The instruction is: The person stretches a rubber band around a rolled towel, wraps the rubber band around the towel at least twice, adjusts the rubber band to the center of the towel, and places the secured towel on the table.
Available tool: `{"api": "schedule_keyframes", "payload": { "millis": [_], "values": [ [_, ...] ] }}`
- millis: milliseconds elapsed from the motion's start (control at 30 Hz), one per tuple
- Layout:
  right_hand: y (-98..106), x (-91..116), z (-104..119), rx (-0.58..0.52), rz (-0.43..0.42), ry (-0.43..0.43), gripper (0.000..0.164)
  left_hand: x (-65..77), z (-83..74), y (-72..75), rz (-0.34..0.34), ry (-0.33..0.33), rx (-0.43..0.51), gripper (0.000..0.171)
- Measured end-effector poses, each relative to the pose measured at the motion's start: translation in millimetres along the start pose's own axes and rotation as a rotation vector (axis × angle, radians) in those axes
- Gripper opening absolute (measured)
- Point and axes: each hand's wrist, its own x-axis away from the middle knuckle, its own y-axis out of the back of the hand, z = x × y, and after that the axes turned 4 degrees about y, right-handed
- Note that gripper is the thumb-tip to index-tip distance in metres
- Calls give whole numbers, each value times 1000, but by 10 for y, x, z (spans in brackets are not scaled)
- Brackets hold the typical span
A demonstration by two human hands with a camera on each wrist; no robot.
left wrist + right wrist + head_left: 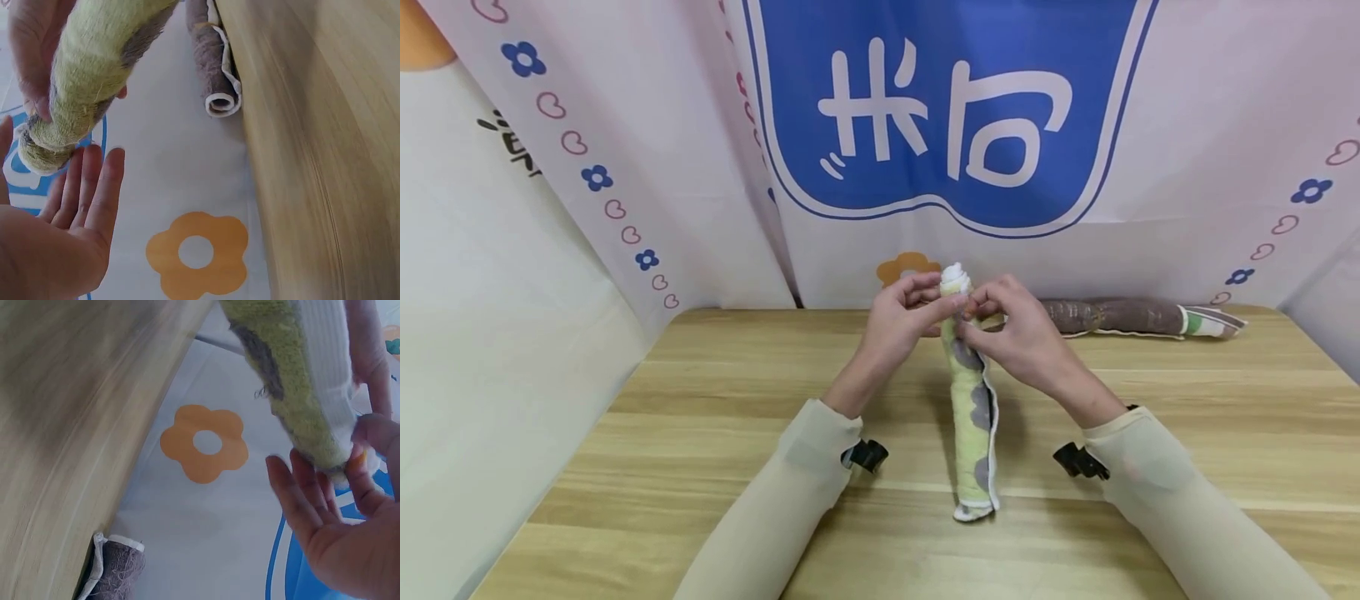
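Observation:
A rolled towel, yellow-green with grey patches and a white edge, hangs lengthwise between the arms in the head view. Its white-tipped far end lies between both hands. My right hand pinches the roll near that end with thumb and fingers. The left hand is at the same end, thumb across it. In the left wrist view, the left hand's fingers are extended beside the tip of the roll. The right wrist view shows the right thumb and forefinger meeting at the tip.
A second rolled towel, brown with a white edge and a green-and-white band, lies along the back right of the wooden table. Behind the table hangs a white cloth backdrop with a large blue sign and orange flowers.

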Motion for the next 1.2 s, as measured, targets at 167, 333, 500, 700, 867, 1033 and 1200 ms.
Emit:
{"api": "schedule_keyframes", "payload": {
  "millis": [167, 333, 500, 700, 867, 1033, 1200],
  "values": [
    [-55, 6, 14, -48, 51, 32, 13, -5, -19, 36, -37, 25, -4, 32],
    [-115, 17, 4, -37, 60, 144, 18, 3, -21, 35, -117, 23, 14, 21],
    [-158, 18, -26, 75, 35, 286, 23, -10, -11, 34, -174, 28, -10, 20],
    [-191, 39, -31, 223, -11, 315, 26, -7, 8, 28, -208, 5, -29, 21],
    [-223, 81, 32, 355, -38, 219, 9, -2, -3, 21, -260, 1, -35, 22],
    [-240, 97, 101, 394, -29, 146, 32, 6, -35, 20, -264, 5, 4, 26],
    [-199, 81, 91, 282, -71, 90, 29, -21, -12, 46, -131, -29, 104, 27]
  ]
}}
